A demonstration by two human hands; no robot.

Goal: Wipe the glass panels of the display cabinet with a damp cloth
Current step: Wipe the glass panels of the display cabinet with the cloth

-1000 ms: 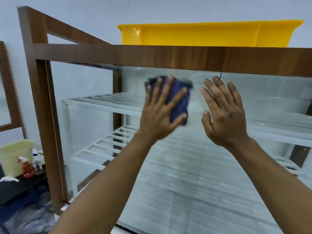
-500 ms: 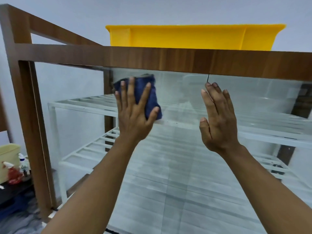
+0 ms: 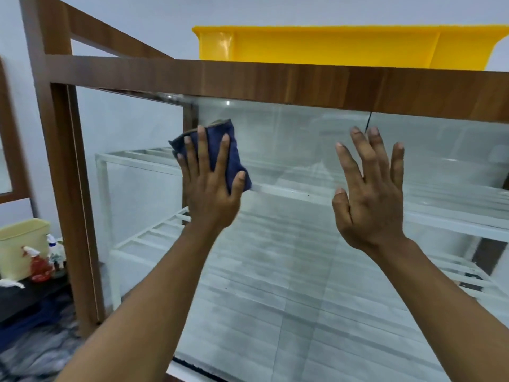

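Left hand [image 3: 209, 197]: fingers spread flat, pressing cloth [image 3: 220, 150] on glass [image 3: 289, 150].
Right hand [image 3: 371, 197]: fingers straight, empty, on glass.
Unwiped glass: probably rightward of cloth.

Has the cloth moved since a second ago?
Yes. The cloth slid left along the glass, up to the brown back post.

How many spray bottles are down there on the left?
2: a red spray bottle in front of the cream bin, a white bottle just right of it. Others may be hidden.
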